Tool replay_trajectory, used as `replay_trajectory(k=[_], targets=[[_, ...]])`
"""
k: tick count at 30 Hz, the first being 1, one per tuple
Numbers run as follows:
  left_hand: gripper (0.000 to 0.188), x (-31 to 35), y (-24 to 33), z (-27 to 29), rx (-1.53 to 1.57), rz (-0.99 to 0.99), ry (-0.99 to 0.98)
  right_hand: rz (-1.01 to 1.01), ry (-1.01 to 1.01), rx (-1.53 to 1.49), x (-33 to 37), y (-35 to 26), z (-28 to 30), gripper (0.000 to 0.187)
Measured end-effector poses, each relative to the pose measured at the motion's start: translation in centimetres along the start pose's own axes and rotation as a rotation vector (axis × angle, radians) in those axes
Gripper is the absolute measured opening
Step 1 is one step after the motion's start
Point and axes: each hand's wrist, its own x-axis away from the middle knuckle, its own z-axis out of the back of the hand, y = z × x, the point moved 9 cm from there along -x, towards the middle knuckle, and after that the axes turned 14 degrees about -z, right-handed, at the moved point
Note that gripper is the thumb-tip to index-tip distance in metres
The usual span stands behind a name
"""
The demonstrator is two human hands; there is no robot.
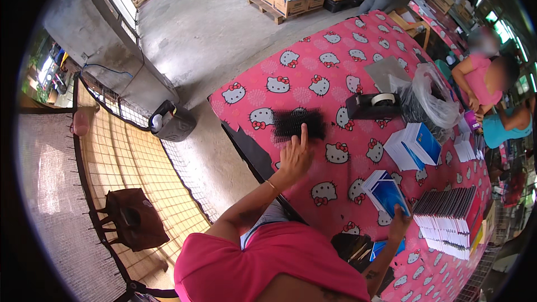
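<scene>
A bundle of black spiral binding coils (296, 124) lies on the pink table cover ahead of me. My left hand (296, 159) reaches to its near edge, index finger stretched out and touching the coils. The other fingers are partly bent, and I see nothing held in them. To the right, my right hand (400, 221) grips the near corner of a blue-covered notebook (389, 194), which lies on white pages in a small stack. The thumb is on the cover; the remaining fingers are mostly hidden.
Stacked notebooks with black coils (447, 218) stand at right. Beyond are blue-covered booklets (417, 145), a black tape dispenser (373, 106) and a clear plastic bag (430, 98). Co-workers (484, 78) sit at far right. A black bin (173, 123) stands left of the table.
</scene>
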Motion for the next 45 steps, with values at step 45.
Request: replay_trajectory(k=[45], targets=[[0.100,-3.2,-0.1,-2.7,-0.097,-0.244,-0.220,-0.032,0.025,0.054,0.5,-0.9,-0.8,0.031]])
